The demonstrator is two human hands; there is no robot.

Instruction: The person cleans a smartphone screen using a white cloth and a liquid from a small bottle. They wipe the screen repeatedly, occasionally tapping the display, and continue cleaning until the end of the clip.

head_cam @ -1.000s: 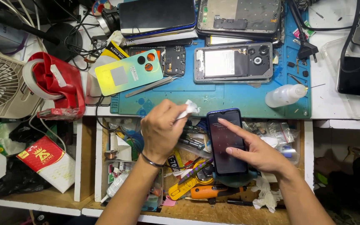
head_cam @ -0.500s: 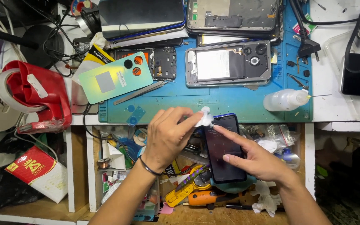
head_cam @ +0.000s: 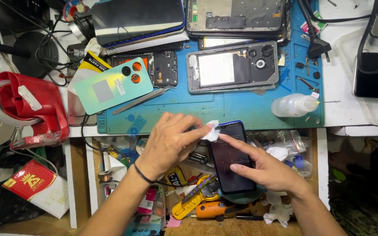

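Head camera looks down on my two hands over an open drawer at the front edge of the bench [head_cam: 342, 107]. My left hand [head_cam: 169, 142] is curled shut, fingertips pinching a small white wipe [head_cam: 211, 131] against the top left corner of a dark phone [head_cam: 230, 159]. My right hand [head_cam: 265, 168] lies over the phone's right side with fingers stretched long across the black glass, forefinger reaching up beside the wipe; it steadies the phone from that side, fingers loose rather than closed around it. The phone is held screen up, lengthwise away from me, above the drawer's clutter of yellow and orange tools [head_cam: 197, 201].

Beyond my hands, a blue work mat [head_cam: 241, 109] carries a grey phone frame [head_cam: 232, 67], a mint green back cover [head_cam: 112, 85], tweezers [head_cam: 143, 99] and a clear squeeze bottle [head_cam: 292, 105] lying on its side. A red tape dispenser [head_cam: 31, 109] sits at the left.
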